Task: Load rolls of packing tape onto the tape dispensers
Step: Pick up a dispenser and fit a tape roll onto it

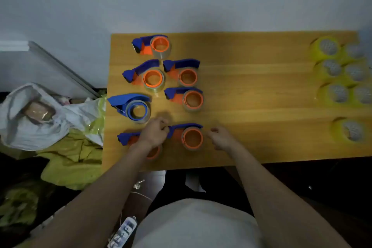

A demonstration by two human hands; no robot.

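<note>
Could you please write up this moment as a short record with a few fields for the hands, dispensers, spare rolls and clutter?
surface: wooden table against a pale wall
dispensers: seven blue and orange ones grouped at the table's left; all but the hand-covered one visibly carry a roll
odd one out: all-blue dispenser at the left edge
left hand: fingers curled at the blue end of the nearest dispenser
right hand: loosely curled just right of that dispenser, holding nothing
spare rolls: yellow tape rolls clustered at the right
off table: white bag and yellow wrapping at left

Head view, steeply down (close overhead)
</note>
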